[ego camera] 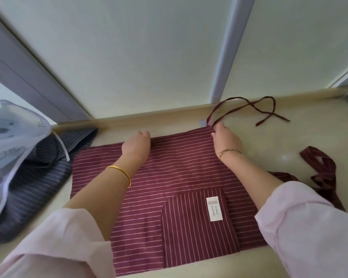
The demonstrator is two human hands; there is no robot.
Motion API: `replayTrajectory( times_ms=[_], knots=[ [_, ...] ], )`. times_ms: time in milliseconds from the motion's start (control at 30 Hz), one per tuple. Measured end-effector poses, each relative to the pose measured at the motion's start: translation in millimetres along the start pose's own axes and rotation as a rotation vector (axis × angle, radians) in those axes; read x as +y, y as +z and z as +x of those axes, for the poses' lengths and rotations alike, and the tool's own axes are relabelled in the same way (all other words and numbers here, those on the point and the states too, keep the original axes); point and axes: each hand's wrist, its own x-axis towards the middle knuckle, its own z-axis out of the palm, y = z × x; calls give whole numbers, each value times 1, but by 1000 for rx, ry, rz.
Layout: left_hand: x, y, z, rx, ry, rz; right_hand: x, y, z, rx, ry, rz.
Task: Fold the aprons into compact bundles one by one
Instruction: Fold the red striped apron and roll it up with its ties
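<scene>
A maroon striped apron [169, 177] is spread flat on the cream tabletop [289, 141], pocket uppermost. Its far edge is gripped by the left hand [138, 144] with curled fingers, while the far corner by the strap [249, 109] is pinched by the right hand [226, 140]. A dark striped apron [38, 173] lies crumpled just left.

Both hands' fingers curl out of sight over the apron's [169, 177] far edge, so I can't tell their grip. The label's [213, 208] print is too small to read. The mesh bag [12, 137] is cut off at the left edge and covers part of the grey cloth [38, 177].
</scene>
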Motion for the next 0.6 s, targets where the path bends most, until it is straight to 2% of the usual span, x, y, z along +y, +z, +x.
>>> replayTrajectory(
  times_ms=[100,167,233,300,367,400,500,600],
  knots=[
    [3,4,-5,77,-69,-110,0,13,3,8,8,-39],
    [8,5,-10,239,-87,-243,-1,13,1,36,25,-52],
    [17,14,-24,406,1,-373,-8,10,-11,152,-11,-102],
    [31,36,-47,494,210,-376,-25,13,-35,212,-127,-84],
    [43,58,-65,459,370,-297,-42,27,-65,92,-263,-35],
    [45,66,-69,411,390,-275,-46,36,-79,22,-298,-27],
    [27,66,-63,285,384,-185,-34,52,-92,-9,-358,-94],
    [-15,61,-50,182,266,-77,-22,50,-83,-33,-387,-139]
  ],
)
